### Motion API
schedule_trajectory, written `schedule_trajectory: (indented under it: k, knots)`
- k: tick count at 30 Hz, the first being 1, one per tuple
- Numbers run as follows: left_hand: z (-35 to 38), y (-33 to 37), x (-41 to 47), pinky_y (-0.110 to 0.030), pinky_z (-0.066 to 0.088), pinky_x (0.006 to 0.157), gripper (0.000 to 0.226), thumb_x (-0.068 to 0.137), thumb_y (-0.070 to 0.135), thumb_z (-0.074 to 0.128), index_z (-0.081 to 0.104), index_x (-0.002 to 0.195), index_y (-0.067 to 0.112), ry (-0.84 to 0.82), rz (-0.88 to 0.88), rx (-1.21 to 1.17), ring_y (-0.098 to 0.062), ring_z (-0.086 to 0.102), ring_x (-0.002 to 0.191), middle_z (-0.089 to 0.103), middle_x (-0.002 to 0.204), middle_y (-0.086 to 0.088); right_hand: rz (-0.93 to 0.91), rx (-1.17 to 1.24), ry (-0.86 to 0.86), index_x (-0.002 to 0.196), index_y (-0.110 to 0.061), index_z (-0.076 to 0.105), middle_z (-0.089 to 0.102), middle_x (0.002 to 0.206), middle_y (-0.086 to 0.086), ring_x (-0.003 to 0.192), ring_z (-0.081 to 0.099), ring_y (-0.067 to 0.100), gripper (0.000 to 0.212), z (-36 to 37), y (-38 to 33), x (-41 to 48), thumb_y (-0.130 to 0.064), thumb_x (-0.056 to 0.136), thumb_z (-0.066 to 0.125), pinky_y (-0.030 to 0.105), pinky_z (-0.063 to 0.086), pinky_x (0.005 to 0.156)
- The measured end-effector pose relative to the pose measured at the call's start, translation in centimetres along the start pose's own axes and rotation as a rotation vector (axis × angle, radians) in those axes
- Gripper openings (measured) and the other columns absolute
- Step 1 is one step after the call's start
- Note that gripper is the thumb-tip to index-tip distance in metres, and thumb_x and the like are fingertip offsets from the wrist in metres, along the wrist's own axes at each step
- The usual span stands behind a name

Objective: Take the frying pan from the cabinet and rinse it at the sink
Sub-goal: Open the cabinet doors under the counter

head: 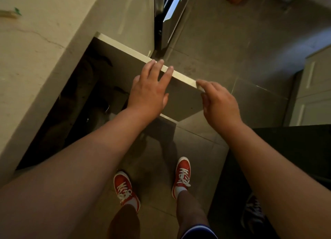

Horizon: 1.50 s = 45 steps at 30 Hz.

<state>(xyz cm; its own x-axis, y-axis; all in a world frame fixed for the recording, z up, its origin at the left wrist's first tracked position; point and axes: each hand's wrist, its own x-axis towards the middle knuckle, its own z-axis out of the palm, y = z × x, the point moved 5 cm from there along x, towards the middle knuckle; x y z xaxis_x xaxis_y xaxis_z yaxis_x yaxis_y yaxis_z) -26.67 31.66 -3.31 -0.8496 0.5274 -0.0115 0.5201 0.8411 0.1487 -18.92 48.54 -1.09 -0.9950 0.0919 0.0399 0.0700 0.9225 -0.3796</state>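
A cabinet door [180, 102] stands swung open below the pale counter [35, 59]. My left hand [150, 88] lies over the door's top edge, fingers spread across it. At the door's outer corner, the thumb and fingers of my right hand [218, 102] pinch the edge. The cabinet interior [86, 99] is dark; dim shapes of cookware show inside, and I cannot pick out the frying pan. No sink is in view.
I look straight down at grey floor tiles [223, 47] and my two red sneakers [180, 176]. A steel appliance front [170, 14] rises beyond the cabinet. A black surface [286, 158] lies at the right, pale cupboards [311, 88] behind it.
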Motion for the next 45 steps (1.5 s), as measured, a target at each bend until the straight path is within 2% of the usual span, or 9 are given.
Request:
schedule_trajectory:
  k: [13,15,18,21,25,30,35,40,45]
  knots:
    - [-0.5,0.7,4.0,-0.048,0.038,0.107,0.072,0.088,0.035,0.064,0.032,0.151,0.021,-0.029,-0.083,-0.025,-0.032,0.021,0.148,0.027,0.16,-0.012,-0.06,-0.042,-0.001,0.133,-0.016,0.056,0.064,0.126,0.012,0.115,0.057,0.032,0.04,-0.3,4.1,6.5,-0.012,0.094,0.052,0.047,0.047,0.096]
    - [-1.3,0.4,2.3,-0.045,0.041,0.103,0.061,0.088,0.034,0.062,0.042,0.144,0.018,-0.013,-0.096,-0.083,-0.031,0.034,0.141,0.038,0.153,-0.012,-0.065,-0.107,0.037,0.135,-0.016,0.055,0.06,0.134,0.01,0.128,0.049,0.03,0.045,-0.3,3.1,5.5,-0.021,0.09,0.059,0.047,0.037,0.108]
    - [-2.1,-0.8,-2.8,-0.039,0.051,0.085,0.038,0.092,0.035,0.056,0.056,0.126,0.018,-0.057,-0.223,-0.223,-0.026,0.059,0.108,0.061,0.121,-0.008,-0.111,-0.04,0.066,0.134,-0.015,0.055,0.056,0.136,0.01,0.131,0.045,0.028,0.05,0.5,-0.5,2.5,-0.027,0.087,0.063,0.044,0.033,0.11]
    - [-2.0,-2.5,-10.2,-0.033,0.054,0.075,0.033,0.094,0.039,0.054,0.057,0.123,0.024,-0.171,-0.455,-0.335,-0.018,0.062,0.099,0.065,0.113,-0.002,-0.153,0.164,-0.144,0.127,-0.016,0.059,0.059,0.128,0.008,0.12,0.052,0.023,0.042,3.6,-5.3,-1.7,-0.027,0.087,0.06,0.035,0.044,0.098]
    - [-2.5,-4.3,-21.1,-0.021,0.043,0.074,0.037,0.095,0.041,0.055,0.054,0.13,0.029,-0.229,-0.776,-0.444,-0.006,0.055,0.098,0.062,0.12,0.005,-0.247,0.306,-0.617,0.12,-0.025,0.061,0.059,0.114,-0.008,0.101,0.06,0.009,0.029,8.6,-11.8,-7.1,-0.03,0.092,0.057,0.028,0.054,0.084]
    - [-3.4,-6.4,-32.8,-0.019,0.036,0.078,0.039,0.096,0.039,0.055,0.057,0.131,0.023,-0.188,-1.072,-0.475,-0.013,0.058,0.111,0.062,0.127,0.002,-0.359,0.289,-0.939,0.119,-0.03,0.06,0.063,0.112,-0.007,0.094,0.06,0.004,0.025,13.4,-19.5,-11.8,-0.026,0.094,0.059,0.025,0.054,0.083]
    - [-4.2,-9.6,-39.7,-0.029,0.043,0.097,0.049,0.094,0.038,0.058,0.052,0.138,0.02,0.02,-1.202,-0.384,-0.017,0.049,0.126,0.054,0.138,-0.002,-0.367,0.335,-1.054,0.128,-0.025,0.058,0.06,0.106,-0.014,0.102,0.063,0.008,0.036,17.2,-27.4,-12.9,-0.018,0.092,0.063,0.017,0.048,0.077]
    - [-4.3,-12.5,-41.2,-0.038,0.041,0.106,0.067,0.087,0.04,0.065,0.039,0.145,0.021,0.129,-1.204,-0.289,-0.023,0.037,0.14,0.042,0.151,-0.005,-0.285,0.513,-0.966,0.14,-0.025,0.045,0.058,0.131,-0.007,0.12,0.057,0.014,0.061,19.7,-34.5,-10.8,-0.014,0.085,0.071,0.036,0.051,0.098]
    - [-3.8,-13.9,-41.0,-0.045,0.034,0.112,0.071,0.087,0.039,0.063,0.034,0.149,0.021,0.115,-1.174,-0.281,-0.027,0.03,0.146,0.037,0.156,-0.006,-0.215,0.535,-0.972,0.127,-0.016,0.053,0.06,0.126,0.003,0.124,0.054,0.022,0.051,22.3,-37.9,-8.9,-0.012,0.082,0.076,0.03,0.05,0.094]
